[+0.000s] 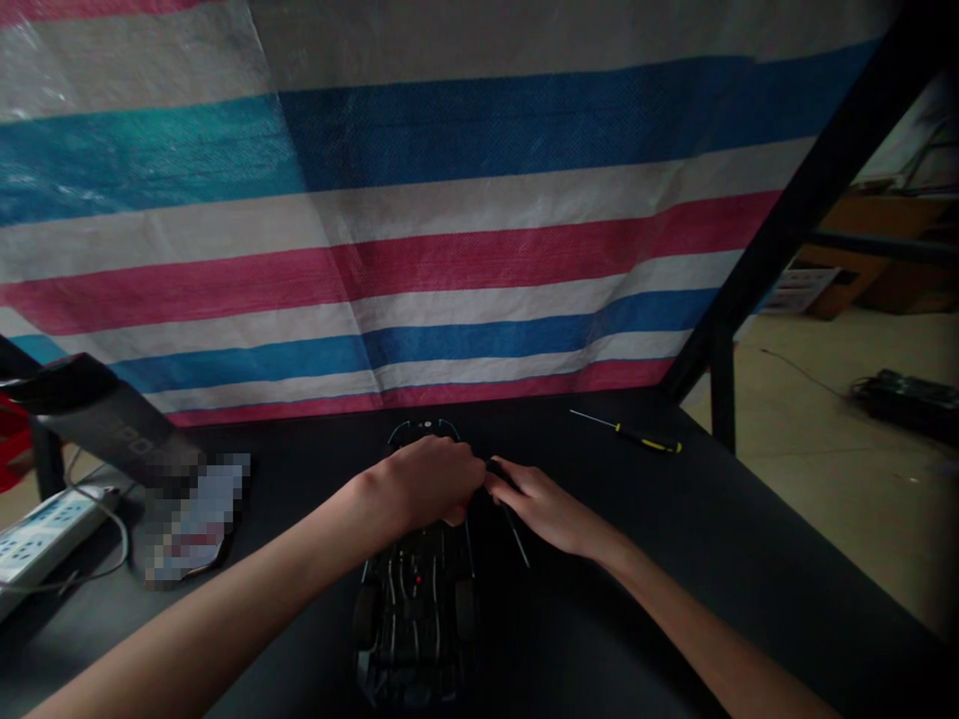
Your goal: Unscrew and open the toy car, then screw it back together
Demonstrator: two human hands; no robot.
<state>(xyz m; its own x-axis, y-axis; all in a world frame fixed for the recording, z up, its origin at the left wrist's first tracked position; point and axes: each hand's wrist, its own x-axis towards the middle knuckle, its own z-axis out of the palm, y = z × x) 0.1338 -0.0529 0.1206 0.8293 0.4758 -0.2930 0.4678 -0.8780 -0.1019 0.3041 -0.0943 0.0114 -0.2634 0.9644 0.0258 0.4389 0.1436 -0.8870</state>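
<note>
An upside-down toy car (417, 599) lies on the dark table with its underside and wheels up. My left hand (431, 479) is closed over the far half of the car; what its curled fingers hold is hidden. Just to the right, my right hand (543, 504) grips a screwdriver (516, 537), its thin shaft pointing down toward me beside the car. The fingers of both hands meet or nearly meet, and most of the handle is covered. A second screwdriver (648, 439) with a black and yellow handle rests farther back on the right.
At the left stand a dark tinted bottle (124, 424), a blurred-out phone-like object (202, 519) and a white power strip (52, 534) with a grey cable. A striped plastic sheet (450, 240) hangs behind the table (644, 569). A black metal frame (723, 389) rises at the right edge.
</note>
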